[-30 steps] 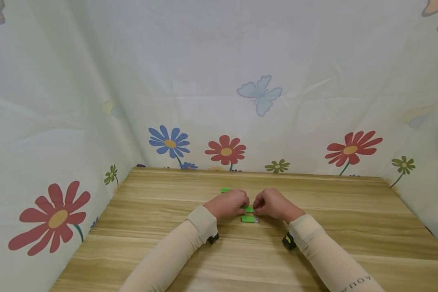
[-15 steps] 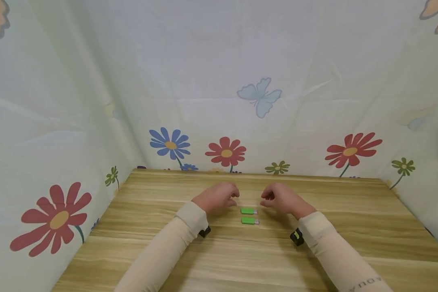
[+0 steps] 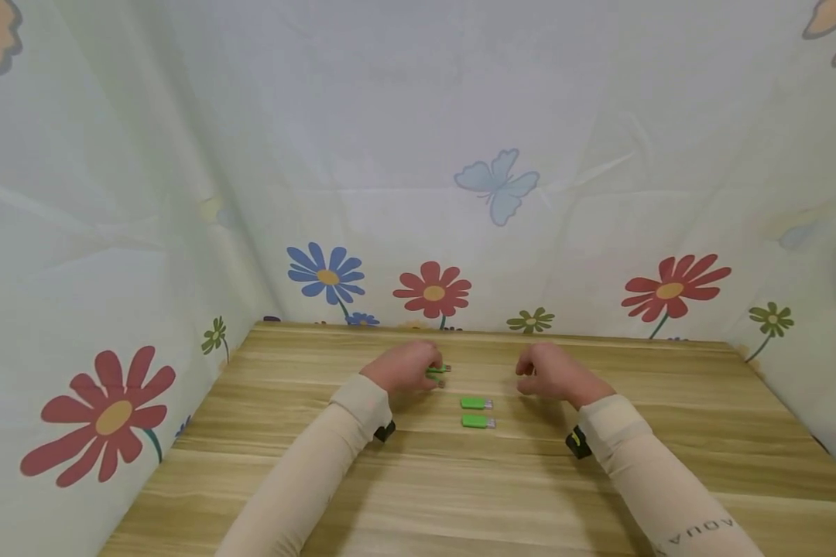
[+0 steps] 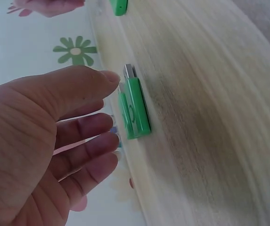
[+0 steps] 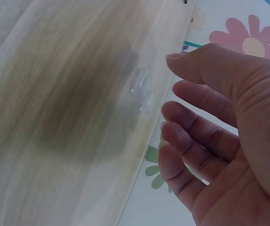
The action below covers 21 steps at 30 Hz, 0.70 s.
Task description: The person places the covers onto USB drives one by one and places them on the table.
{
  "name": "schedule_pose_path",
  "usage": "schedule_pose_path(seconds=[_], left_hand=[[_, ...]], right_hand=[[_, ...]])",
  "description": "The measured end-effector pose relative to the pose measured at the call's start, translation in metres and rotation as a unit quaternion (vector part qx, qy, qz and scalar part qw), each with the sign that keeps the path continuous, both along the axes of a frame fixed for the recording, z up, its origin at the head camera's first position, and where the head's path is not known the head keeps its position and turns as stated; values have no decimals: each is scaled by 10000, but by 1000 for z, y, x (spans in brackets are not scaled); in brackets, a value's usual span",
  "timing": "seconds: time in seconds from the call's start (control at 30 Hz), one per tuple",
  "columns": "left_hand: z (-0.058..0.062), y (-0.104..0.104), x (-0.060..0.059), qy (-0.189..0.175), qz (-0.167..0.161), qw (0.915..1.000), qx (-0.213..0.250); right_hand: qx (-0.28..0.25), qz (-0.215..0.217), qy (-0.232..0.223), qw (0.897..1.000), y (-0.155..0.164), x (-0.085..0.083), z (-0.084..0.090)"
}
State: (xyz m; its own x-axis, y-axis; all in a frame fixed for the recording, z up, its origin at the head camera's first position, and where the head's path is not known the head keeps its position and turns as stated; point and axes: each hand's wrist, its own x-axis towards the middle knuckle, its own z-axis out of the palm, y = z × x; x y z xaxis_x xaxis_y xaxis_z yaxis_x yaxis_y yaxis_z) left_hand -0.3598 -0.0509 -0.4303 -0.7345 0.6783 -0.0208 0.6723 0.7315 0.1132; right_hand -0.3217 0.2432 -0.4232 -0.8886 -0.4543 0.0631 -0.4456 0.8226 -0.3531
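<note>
On the wooden surface [image 3: 599,495], seen from the head view, the left hand [image 3: 404,368] lies at the far middle with a green USB stick [image 3: 437,372] right at its fingertips; contact cannot be confirmed from this view. The right hand [image 3: 550,374] lies well apart to the right, fingers loosely curled, holding nothing. Between the two hands and nearer the person, two more green sticks lie parallel on the wood: the farther stick [image 3: 475,403] and the nearer stick [image 3: 477,421], just beside each other, metal plugs pointing right. Both forearms wear cream sleeves [image 3: 306,487]. A cloth backdrop [image 3: 418,155] printed with flowers and a butterfly encloses the surface on three sides.

In the left wrist view, the left hand [image 4: 45,141] is relaxed and open, fingers only slightly bent. The thumb tip [image 4: 109,77] sits just beside the plug end of the green USB stick [image 4: 135,110], which lies flat on the surface. No grip on it is visible. Another green stick [image 4: 118,6] shows at the top edge.

In the right wrist view, the right hand [image 5: 224,136] is open with fingers loosely bent and empty. Two small clear caps [image 5: 142,89] lie on the wood near the fingertips, untouched; the picture is blurred.
</note>
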Motion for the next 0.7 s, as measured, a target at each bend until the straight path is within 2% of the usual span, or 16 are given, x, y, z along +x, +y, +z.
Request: schedule_pose_path(seconds=[0.2, 0.43, 0.7], left_hand=[[-6, -1, -4, -35, -32, 10000, -52], [-12, 1, -9, 189, -155, 9995, -176], [-14, 3, -10, 309, -238, 9986, -349]], right_hand=[[92, -128, -170, 9997, 1, -3, -5], [175, -86, -100, 9998, 4, -6, -11], [140, -210, -311, 9992, 4, -10, -16]])
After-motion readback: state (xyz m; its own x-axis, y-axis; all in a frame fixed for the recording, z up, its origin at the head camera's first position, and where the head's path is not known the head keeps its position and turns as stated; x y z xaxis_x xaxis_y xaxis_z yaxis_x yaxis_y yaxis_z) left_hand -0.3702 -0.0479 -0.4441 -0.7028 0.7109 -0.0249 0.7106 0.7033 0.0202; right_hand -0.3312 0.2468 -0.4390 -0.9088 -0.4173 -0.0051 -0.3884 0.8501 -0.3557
